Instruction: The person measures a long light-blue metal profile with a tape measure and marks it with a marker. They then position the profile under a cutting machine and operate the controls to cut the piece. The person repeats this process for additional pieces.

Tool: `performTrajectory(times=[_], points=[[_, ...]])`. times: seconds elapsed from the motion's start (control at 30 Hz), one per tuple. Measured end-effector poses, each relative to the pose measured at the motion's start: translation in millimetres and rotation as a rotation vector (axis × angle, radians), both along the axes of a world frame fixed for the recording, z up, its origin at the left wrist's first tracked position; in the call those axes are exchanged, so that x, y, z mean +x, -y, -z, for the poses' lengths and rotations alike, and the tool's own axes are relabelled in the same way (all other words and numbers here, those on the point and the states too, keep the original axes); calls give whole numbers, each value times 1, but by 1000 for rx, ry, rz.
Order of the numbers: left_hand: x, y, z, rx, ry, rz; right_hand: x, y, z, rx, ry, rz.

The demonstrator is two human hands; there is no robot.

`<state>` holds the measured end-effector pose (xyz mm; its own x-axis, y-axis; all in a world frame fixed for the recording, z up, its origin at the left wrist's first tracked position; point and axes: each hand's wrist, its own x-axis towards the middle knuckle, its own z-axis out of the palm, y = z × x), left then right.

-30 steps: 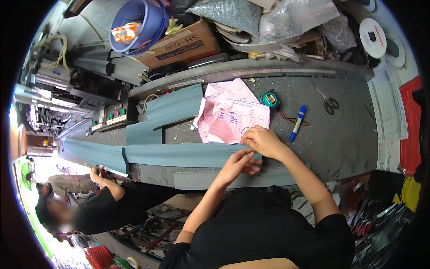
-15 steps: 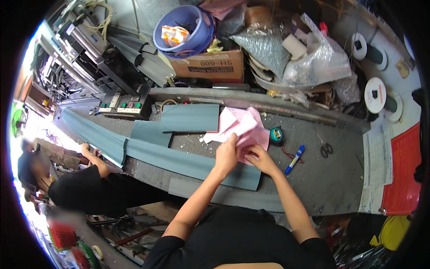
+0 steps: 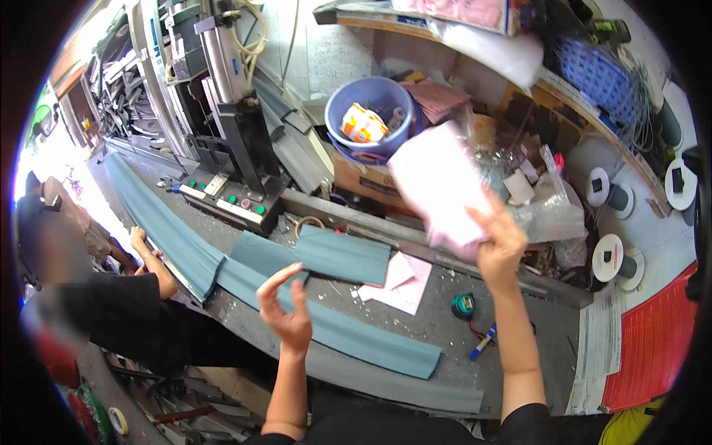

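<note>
My right hand (image 3: 503, 241) is raised over the far side of the bench, closed on a bundle of pink paper (image 3: 437, 182) that is blurred by motion. Above the bench to the left, my left hand (image 3: 285, 311) is lifted with thumb and fingers apart, holding nothing. Beneath it runs a long grey-green slat (image 3: 371, 340). A shorter grey-green piece (image 3: 345, 254) lies beyond, beside other pink sheets (image 3: 417, 297) left on the bench. To the right of these rest a green tape measure (image 3: 463, 305) and a blue marker (image 3: 483, 343).
A black press machine (image 3: 230, 194) with buttons stands at the back left. Behind the bench are a blue bucket (image 3: 380, 104) on a cardboard box (image 3: 363, 178) and plastic bags (image 3: 552, 222). A person in black (image 3: 122, 311) holds the slats' left end. Spools (image 3: 608, 257) hang right.
My right hand has lifted a bundle of pink paper off the bench, up and away. My left hand has let go of the paper and moved left. The view has tilted upward.
</note>
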<state>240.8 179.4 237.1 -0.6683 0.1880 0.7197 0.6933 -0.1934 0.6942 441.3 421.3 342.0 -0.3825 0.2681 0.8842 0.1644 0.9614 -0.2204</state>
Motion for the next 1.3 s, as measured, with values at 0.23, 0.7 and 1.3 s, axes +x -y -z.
performTrajectory(times=[0.23,0.7,1.3], points=[[-37,85,83,-225,250,-23,-178,-205,-52,744,261,203],[-115,114,121,-616,297,237,-198,-203,-59,-283,506,297],[-81,118,144,-1259,-407,764,169,202,209,-789,1152,274]])
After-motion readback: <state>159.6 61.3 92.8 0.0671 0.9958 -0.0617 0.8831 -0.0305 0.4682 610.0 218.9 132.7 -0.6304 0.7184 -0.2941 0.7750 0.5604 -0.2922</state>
